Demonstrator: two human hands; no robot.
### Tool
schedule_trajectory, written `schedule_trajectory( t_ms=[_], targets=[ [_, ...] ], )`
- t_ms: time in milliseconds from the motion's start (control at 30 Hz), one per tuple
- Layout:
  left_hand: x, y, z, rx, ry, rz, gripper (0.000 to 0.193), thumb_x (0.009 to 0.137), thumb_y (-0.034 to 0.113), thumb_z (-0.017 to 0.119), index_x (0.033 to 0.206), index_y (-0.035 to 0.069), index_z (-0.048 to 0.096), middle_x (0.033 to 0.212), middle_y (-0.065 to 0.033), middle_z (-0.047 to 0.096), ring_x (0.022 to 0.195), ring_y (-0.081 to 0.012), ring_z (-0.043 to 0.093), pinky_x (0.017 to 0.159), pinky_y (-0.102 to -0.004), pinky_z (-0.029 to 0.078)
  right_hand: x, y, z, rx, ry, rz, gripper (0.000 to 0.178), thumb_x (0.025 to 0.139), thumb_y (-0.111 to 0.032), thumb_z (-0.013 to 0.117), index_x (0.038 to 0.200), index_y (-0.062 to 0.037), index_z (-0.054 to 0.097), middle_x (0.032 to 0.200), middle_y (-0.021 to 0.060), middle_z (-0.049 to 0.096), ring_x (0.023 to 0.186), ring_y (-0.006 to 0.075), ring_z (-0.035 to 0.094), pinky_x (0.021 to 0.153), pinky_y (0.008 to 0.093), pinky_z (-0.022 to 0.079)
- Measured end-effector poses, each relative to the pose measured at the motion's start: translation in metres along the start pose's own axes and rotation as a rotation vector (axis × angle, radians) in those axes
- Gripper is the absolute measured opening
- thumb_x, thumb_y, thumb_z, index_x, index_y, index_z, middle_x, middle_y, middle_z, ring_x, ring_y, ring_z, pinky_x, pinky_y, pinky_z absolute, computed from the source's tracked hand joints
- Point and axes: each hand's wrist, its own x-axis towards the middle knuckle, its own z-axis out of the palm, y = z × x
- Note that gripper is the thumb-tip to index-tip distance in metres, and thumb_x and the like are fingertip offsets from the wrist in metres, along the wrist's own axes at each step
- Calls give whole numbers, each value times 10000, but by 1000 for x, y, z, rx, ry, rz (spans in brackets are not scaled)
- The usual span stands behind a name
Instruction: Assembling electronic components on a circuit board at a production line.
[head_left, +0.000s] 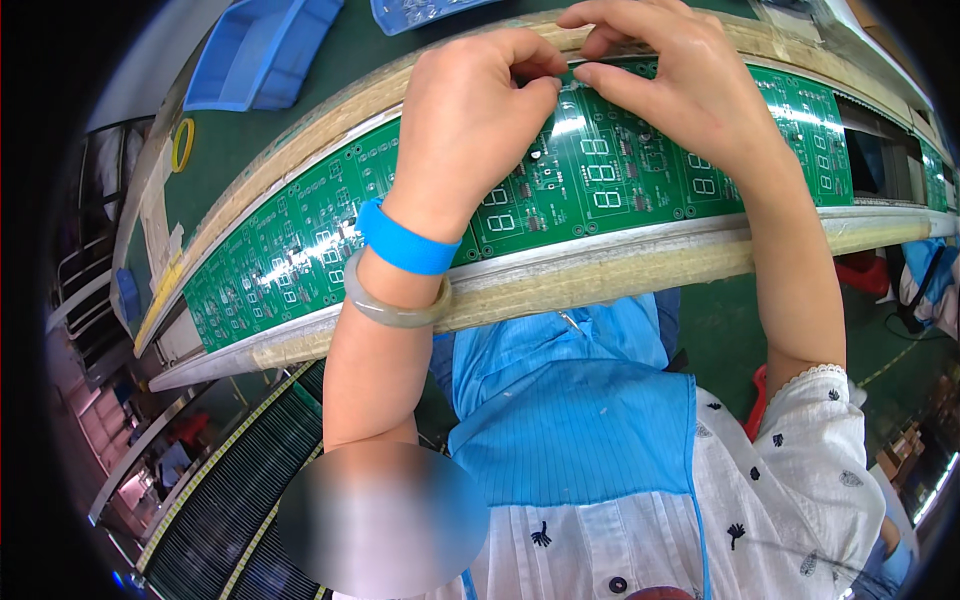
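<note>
Several green circuit boards (535, 220) lie face up in a row, set between a near rail (600, 280) and a far rail (330, 135), both pale and edged with tape. The row's long axis runs left to right across the person's front, its left end bending toward the lower left in this wide view, and the digit-shaped outlines stack in columns from far edge to near edge. The boards look thin, light and stiff, with a glossy face likely to slip under a fingertip; their small mounted parts seem fragile, so the bare edges look the best place to take hold. At the far edge, the left hand (470, 115) has its grip drawn nearly together, thumb close to forefinger; whether something small sits between them I cannot tell. Just beside it, the right hand (690, 95) has its grip well open, thumb apart from the fingers, nothing visible in it. Beyond the far rail, a blue bin (245, 65) and a yellow ring (183, 145) rest on the green desk (350, 50).
</note>
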Motion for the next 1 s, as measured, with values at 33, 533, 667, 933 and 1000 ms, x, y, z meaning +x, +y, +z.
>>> schedule_trajectory(
  t_ms=[33,533,667,933,1000],
  targets=[
    [0,1,0,0,-3,1,185,773,80,672,929,29,757,850,-170,737,784,-314,727,730,-380,574,0,0,0,0,-12,1,341,802,-181,713,1120,-64,677,922,62,720,936,268,601,887,398,410],
    [1,5,2,95,-6,62,153,784,96,699,911,32,753,815,-160,727,750,-322,715,704,-400,565,3,9,1,76,69,-75,290,800,-144,722,1066,-32,696,871,100,728,857,298,654,833,409,483],
    [2,5,-8,108,95,110,137,814,140,733,898,33,753,799,-152,722,741,-296,715,680,-373,560,13,2,-8,153,143,-63,256,811,-131,718,1026,7,716,865,153,731,824,310,689,761,375,548],
    [49,-34,-62,694,157,160,156,802,128,714,930,60,771,856,-127,718,880,-326,638,792,-459,479,88,-11,-9,-340,-8,-350,175,794,-95,659,920,-35,764,937,152,743,993,334,686,893,446,516],
    [62,-49,-80,350,71,228,160,787,142,723,925,85,778,863,-115,723,932,-315,632,819,-475,458,110,-35,-39,-395,-283,-337,186,795,-110,662,933,-49,770,977,150,743,1075,336,656,936,483,490]
  ],
)
